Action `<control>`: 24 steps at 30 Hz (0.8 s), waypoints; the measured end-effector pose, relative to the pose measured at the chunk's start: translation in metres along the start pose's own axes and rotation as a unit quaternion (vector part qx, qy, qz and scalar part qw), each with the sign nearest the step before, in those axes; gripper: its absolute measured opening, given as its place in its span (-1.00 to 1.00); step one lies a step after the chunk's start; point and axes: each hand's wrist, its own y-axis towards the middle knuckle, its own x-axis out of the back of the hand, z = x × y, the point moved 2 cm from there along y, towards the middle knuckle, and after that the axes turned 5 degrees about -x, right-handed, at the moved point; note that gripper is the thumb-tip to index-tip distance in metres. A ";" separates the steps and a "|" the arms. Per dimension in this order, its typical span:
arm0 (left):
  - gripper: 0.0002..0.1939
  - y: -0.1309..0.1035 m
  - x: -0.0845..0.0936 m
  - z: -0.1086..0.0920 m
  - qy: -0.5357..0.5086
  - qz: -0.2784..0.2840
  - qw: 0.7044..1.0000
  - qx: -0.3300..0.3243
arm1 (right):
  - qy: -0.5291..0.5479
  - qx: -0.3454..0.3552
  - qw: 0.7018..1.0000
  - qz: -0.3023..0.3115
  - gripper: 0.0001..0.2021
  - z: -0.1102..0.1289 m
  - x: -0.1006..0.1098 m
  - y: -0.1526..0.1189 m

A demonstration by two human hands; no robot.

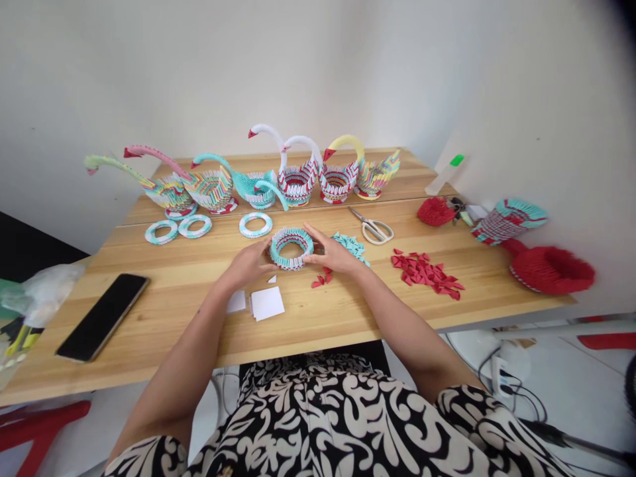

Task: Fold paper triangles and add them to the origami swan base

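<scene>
A round basket-like ring of folded paper pieces (291, 263), turquoise and white with red, sits at the middle of the table between my hands. My left hand (247, 265) curves around its left side, fingers against the wall. On the opposite side my right hand (332, 254) grips it, thumb near the front and fingers behind. Beside the right hand lie a pile of turquoise folded paper pieces (350, 245) and a few red ones (322, 277). White paper sheets (267, 303) and a small white folded piece (272, 279) are near my left hand.
Several finished paper swans (297, 189) line the back. Turquoise-and-white paper rings (256, 225) lie before them. Scissors (376, 230), a red paper pile (426, 273) and a red paper basket (551, 270) are to the right. A phone (103, 318) lies at the left.
</scene>
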 end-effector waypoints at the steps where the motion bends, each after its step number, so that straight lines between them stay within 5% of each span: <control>1: -0.16 0.000 0.000 0.001 -0.001 0.002 1.000 0.000 | 0.001 0.001 1.000 0.001 -0.04 -0.001 0.000 0.000; 12: -0.33 0.001 -0.002 0.003 0.006 -0.006 1.000 -0.002 | 0.013 0.005 1.000 -0.012 -0.06 -0.007 -0.002 0.003; 24: -0.52 -0.002 0.007 0.020 0.054 -0.124 0.985 0.111 | -0.012 0.016 0.977 -0.213 -0.42 -0.003 0.014 0.000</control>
